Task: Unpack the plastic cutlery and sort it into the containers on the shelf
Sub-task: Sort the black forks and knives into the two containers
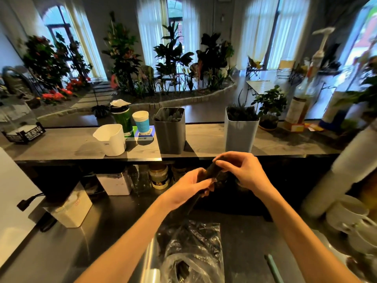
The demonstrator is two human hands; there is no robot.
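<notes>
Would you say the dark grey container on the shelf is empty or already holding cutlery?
Already holding some: the dark grey container stands upright, with dark utensil ends showing above its rim.

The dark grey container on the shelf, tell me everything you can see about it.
The dark grey container is a tall, square-sided bin with rounded corners, matte and plastic-looking, slightly wider at its open top. It stands upright on the grey shelf, between the blue and white cup to its left and the taller pale container to its right, apart from both. Dark cutlery stands inside, the ends showing just above the rim; the type is too blurred to tell. Neither hand touches it.
</notes>
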